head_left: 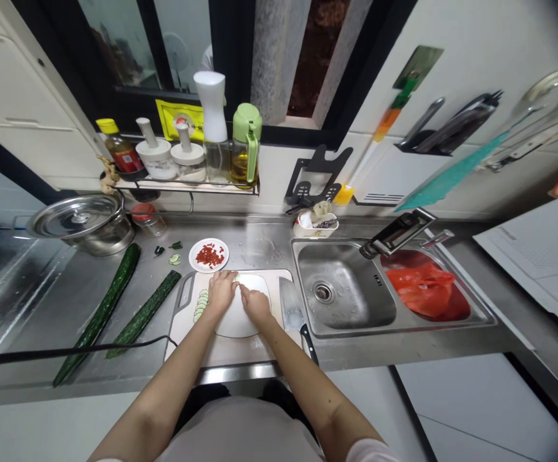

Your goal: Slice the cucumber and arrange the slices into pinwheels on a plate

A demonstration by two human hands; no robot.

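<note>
A white plate [236, 317] rests on a cutting board [226, 350] at the counter's front edge. My left hand [221, 290] lies over the plate's far left rim, fingers curled down, right next to a row of cucumber slices [201, 304] on the board. My right hand [254, 303] is on the plate beside it, fingers bent toward the left hand. A little green shows between the fingertips, too small to name. A cleaver [292, 313] lies on the board just right of my right hand, handle toward me.
A whole cucumber [102, 311] and a halved cucumber [144, 312] lie left of the board, with a black cable [67, 351] across them. A small plate of chopped red chili [208, 255] sits behind. A sink [346, 292] and red basin [426, 292] are right; a pot [83, 221] back left.
</note>
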